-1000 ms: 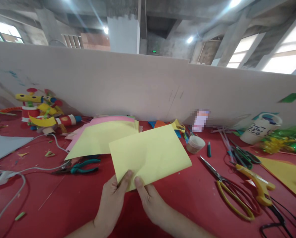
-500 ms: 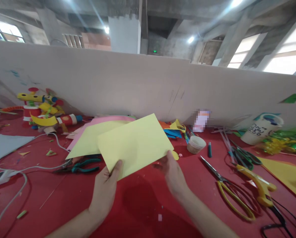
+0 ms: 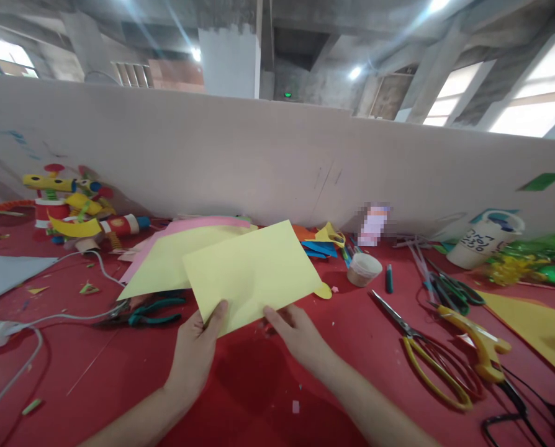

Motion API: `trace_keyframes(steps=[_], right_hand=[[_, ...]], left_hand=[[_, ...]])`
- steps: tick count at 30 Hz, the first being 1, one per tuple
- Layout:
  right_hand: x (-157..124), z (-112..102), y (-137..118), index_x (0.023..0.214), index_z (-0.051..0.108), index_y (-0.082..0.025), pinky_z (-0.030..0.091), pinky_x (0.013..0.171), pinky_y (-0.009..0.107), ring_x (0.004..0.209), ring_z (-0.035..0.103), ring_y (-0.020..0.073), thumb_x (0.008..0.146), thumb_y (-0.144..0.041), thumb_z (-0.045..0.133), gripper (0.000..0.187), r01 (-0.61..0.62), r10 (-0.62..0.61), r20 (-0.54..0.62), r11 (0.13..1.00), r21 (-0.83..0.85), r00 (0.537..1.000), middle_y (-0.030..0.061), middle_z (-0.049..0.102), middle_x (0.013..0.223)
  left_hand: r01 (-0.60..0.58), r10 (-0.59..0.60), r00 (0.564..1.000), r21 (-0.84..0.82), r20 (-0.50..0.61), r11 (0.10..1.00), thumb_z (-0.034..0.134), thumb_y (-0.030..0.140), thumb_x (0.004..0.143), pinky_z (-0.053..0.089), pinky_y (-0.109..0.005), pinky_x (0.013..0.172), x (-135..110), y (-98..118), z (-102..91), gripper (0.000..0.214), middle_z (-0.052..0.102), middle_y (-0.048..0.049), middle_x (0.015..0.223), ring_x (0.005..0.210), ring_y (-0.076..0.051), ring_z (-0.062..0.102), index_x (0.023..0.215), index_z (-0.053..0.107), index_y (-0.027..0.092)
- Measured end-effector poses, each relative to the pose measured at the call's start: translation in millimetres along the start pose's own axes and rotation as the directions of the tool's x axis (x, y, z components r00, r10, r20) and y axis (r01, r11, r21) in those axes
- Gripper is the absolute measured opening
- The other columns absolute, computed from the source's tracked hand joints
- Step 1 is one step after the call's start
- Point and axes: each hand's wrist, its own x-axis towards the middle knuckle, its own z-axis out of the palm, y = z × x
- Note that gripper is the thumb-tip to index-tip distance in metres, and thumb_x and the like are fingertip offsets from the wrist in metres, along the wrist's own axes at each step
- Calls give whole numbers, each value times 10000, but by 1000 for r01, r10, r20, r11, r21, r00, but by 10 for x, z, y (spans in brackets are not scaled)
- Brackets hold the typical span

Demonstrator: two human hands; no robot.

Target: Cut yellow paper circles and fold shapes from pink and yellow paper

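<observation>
A pale yellow sheet of paper [image 3: 254, 270] is held up at a tilt above the red table. My left hand [image 3: 203, 335] pinches its lower left corner, thumb on top and fingers underneath. At the bottom edge, my right hand [image 3: 296, 332] has its thumb over the paper, its fingers partly hidden below. Behind the sheet lies a larger pale yellow sheet [image 3: 161, 261] on pink paper [image 3: 207, 222]. Teal-handled pliers [image 3: 154, 312] rest left of my left hand. Scissors with yellow handles [image 3: 412, 338] lie to the right of my right hand.
A yellow glue gun [image 3: 482, 344] and green-handled scissors [image 3: 457, 292] lie at right, near a lettered white cup [image 3: 480, 242]. A small paper cup [image 3: 364, 270] stands at mid-right. Colourful paper models [image 3: 75, 205] and a white cable [image 3: 103, 257] occupy the left. A white partition [image 3: 277, 155] borders the back.
My right hand has slid left along the paper's bottom edge, from the right corner toward the middle. My left hand keeps its pinch. The view has shifted slightly.
</observation>
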Motion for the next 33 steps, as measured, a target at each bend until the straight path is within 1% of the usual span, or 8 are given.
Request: trace_keyframes(steps=[4, 10, 15, 18, 20, 22, 28, 33], right_hand=[[40, -85, 15, 653, 627, -163, 469, 627, 288, 599, 583, 161, 734, -515, 575, 365, 39, -19, -134, 989, 145, 991, 25, 628, 619], [163, -392, 3, 660, 641, -171, 449, 613, 246, 626, 538, 138, 696, -384, 666, 217, 215, -101, -373, 936, 279, 922, 3, 599, 638], [145, -324, 44, 691, 636, -172, 451, 628, 239, 641, 532, 127, 689, -399, 667, 230, 310, -100, -521, 891, 333, 847, -1, 609, 676], [84, -197, 73, 726, 622, -173, 458, 601, 248, 635, 553, 132, 707, -497, 614, 325, 197, -26, -419, 908, 371, 907, 19, 635, 738], [33, -104, 76, 647, 602, -154, 446, 556, 250, 558, 540, 129, 687, -535, 616, 383, 35, 57, -291, 952, 305, 955, 17, 613, 625], [-13, -24, 61, 549, 564, -149, 416, 515, 242, 474, 492, 112, 650, -524, 656, 399, -58, 100, -224, 980, 189, 969, -11, 544, 490], [-60, 25, 39, 546, 542, -167, 393, 515, 249, 471, 468, 115, 651, -505, 658, 373, 7, 4, -234, 999, 49, 972, -27, 508, 476], [-36, -47, 112, 553, 518, -180, 410, 558, 263, 508, 493, 134, 682, -487, 647, 357, 78, -66, -294, 997, 30, 953, -20, 512, 494]], left_hand=[[-41, 42, 999, 50, -22, 998, 632, 388, 740, 474, -294, 857, 15, 3, -16, 382, 688, -40, 1042, 1031, -234, 587, 1055, 638, 173], [-82, 85, 996, 106, -26, 991, 625, 400, 741, 447, -291, 895, 68, -13, -19, 384, 681, -37, 1060, 1072, -232, 564, 1049, 644, 170], [-54, 54, 998, 59, -12, 997, 625, 399, 743, 464, -329, 875, 57, -45, -11, 400, 676, -53, 1070, 1074, -246, 561, 1065, 632, 163], [-18, 18, 1000, 16, 12, 1000, 623, 390, 752, 454, -348, 892, 39, -67, -5, 406, 677, -63, 1066, 1071, -254, 564, 1081, 621, 152], [-2, 2, 999, 6, 39, 1000, 624, 381, 754, 449, -353, 900, 22, -77, 1, 406, 679, -68, 1060, 1071, -257, 564, 1085, 618, 146], [6, -6, 997, 8, 81, 1000, 628, 370, 753, 447, -350, 905, -2, -79, 12, 397, 680, -67, 1057, 1060, -255, 572, 1082, 621, 148], [136, -119, 974, -80, 193, 988, 655, 357, 730, 505, -343, 809, -61, -33, 48, 374, 695, -83, 1014, 963, -262, 622, 1035, 645, 141], [318, -273, 921, -135, 278, 938, 755, 285, 633, 529, -294, 755, -54, -17, 57, 406, 682, -132, 1027, 877, -239, 655, 984, 661, 104]])
